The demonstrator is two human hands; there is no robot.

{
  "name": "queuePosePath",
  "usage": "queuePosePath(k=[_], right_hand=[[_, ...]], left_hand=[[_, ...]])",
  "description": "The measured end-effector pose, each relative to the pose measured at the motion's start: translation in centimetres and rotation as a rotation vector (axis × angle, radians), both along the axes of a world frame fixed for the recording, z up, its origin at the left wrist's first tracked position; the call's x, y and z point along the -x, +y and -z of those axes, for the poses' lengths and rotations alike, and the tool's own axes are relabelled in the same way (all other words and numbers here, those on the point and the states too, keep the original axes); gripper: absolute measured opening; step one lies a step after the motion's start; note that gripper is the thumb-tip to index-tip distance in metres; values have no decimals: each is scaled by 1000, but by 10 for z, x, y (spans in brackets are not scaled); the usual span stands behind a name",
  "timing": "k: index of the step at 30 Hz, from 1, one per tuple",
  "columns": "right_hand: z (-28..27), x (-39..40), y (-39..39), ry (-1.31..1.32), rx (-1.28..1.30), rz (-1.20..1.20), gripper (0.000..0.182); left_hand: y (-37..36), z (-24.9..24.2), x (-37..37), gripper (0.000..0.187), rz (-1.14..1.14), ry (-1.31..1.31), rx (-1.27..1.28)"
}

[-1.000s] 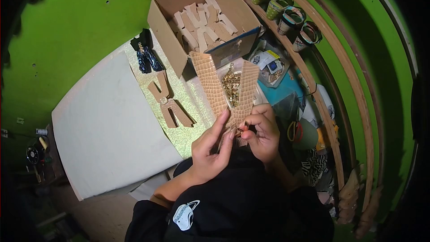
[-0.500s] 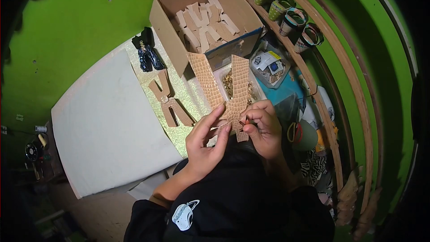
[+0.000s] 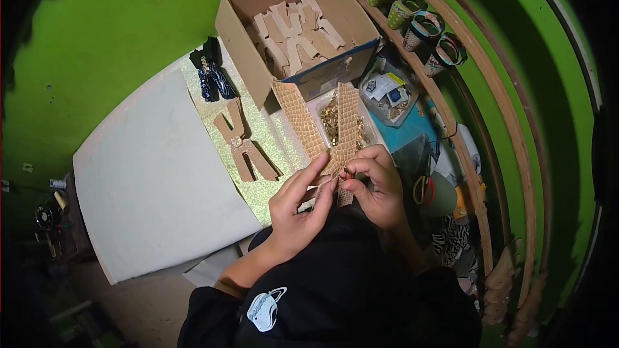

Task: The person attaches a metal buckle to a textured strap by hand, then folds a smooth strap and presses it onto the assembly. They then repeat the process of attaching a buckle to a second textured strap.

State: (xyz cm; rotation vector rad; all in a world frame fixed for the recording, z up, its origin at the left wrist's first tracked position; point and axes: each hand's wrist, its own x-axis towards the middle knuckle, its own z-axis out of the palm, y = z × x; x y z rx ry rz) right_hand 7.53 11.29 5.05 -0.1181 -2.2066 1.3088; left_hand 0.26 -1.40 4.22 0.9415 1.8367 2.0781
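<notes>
In the head view, a tan X-shaped strap piece (image 3: pixel 348 119) with a crocodile-skin pattern is held up in front of my body. My left hand (image 3: pixel 300 206) grips it near its crossing, thumb and fingers on the left side. At the right of the crossing my right hand (image 3: pixel 379 190) is closed in a pinch around a small dark and reddish object (image 3: pixel 349 173), too small to name. Behind the piece stands a clear tray of gold-coloured metal bits (image 3: pixel 331 119). Left of my hands, another X-shaped piece with a shiny ornament (image 3: pixel 237 142) lies on the glittery surface.
An open cardboard box (image 3: pixel 258 77) full of cut pieces stands at the back. A dark blue shiny piece (image 3: pixel 209 74) lies left of it. A plastic tub (image 3: pixel 387 116), scissors (image 3: pixel 423 190) and a wooden rack (image 3: pixel 464 45) with small woven baskets are at the right.
My right hand has shifted slightly left, closer to my left fingertips. The strap piece has turned a little, its upper right arm leaning further right.
</notes>
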Motion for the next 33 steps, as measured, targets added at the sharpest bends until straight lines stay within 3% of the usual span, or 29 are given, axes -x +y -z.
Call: queuePosePath(k=[9,14,19,24,33], right_hand=[[11,2,-4,121,15,1,22],[16,0,-3,134,237,-40,24],[16,-5,2,201,57,-61,25],[21,0,-6,241,237,-26,22],[20,-1,-10,262,392,-110,22]], left_hand=[[1,-5,-3,40,31,-73,-71],[-2,-2,-4,39,35,7,-53],[-5,-8,-6,39,35,-10,-35],[-3,-4,-5,38,-3,121,-10],[-2,-4,-9,38,-9,-37,-87]])
